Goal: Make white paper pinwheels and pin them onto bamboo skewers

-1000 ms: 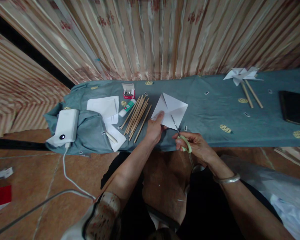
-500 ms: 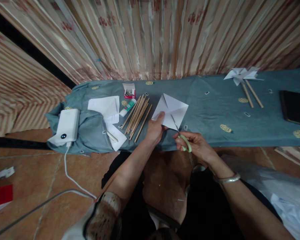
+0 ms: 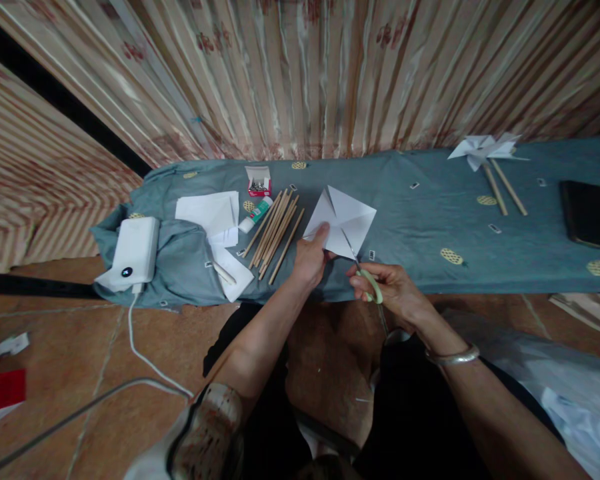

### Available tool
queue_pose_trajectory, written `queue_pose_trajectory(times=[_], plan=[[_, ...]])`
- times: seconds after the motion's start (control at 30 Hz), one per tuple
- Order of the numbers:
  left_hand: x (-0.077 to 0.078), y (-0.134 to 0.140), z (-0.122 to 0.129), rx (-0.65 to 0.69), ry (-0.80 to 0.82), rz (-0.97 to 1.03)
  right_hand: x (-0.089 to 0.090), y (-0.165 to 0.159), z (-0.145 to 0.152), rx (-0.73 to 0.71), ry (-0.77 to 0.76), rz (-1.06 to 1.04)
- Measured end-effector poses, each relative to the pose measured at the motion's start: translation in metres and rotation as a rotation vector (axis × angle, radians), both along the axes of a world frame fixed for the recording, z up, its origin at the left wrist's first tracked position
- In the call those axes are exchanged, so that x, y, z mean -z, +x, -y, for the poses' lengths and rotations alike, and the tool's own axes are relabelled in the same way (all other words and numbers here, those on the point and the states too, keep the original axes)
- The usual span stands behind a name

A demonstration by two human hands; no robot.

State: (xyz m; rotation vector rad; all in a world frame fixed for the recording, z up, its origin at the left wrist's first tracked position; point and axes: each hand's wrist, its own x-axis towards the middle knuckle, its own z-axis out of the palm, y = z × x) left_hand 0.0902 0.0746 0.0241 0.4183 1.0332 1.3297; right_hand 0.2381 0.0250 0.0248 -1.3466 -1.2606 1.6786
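A square of white paper (image 3: 353, 213) with a slit at its top corner and crease lines is pinched in my left hand (image 3: 311, 259), thumb on top, the other fingers mostly hidden beneath. My right hand (image 3: 384, 283) grips scissors (image 3: 371, 285) with pale green handles. Their blade lies over the paper near its lower right edge, tip toward the middle. To the left of the paper lies a bundle of thin wooden sticks (image 3: 277, 233). Beside it are a green and white tube (image 3: 256, 215) and a small red box (image 3: 259, 183) of metal pins.
White paper sheets (image 3: 207, 212) lie left on the blue-green cloth (image 3: 415, 247). A white power bank (image 3: 136, 250) with a cable sits at the left end. Paper pinwheels (image 3: 483, 150) on sticks and a dark phone (image 3: 590, 213) are at the right. A curtain (image 3: 305, 80) hangs behind.
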Motion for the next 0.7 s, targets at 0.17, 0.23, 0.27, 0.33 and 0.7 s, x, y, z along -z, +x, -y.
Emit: queue_pose_trajectory(times=[0.17,0.23,0.27,0.33,0.7], plan=[[0.006,-0.001,-0.001,-0.005,-0.014,-0.007,0.000,0.001,0.000,-0.031,-0.003,0.007],[0.008,-0.001,-0.003,-0.026,-0.018,-0.003,-0.001,0.002,0.000,-0.065,-0.018,0.013],[0.009,-0.002,-0.005,-0.037,-0.011,0.005,-0.002,0.004,0.001,-0.083,-0.018,0.013],[0.010,-0.005,-0.007,-0.055,0.007,0.024,-0.005,0.008,0.001,-0.127,-0.024,0.013],[0.004,-0.017,-0.007,-0.072,0.001,0.033,-0.006,0.057,-0.011,0.129,0.077,0.079]])
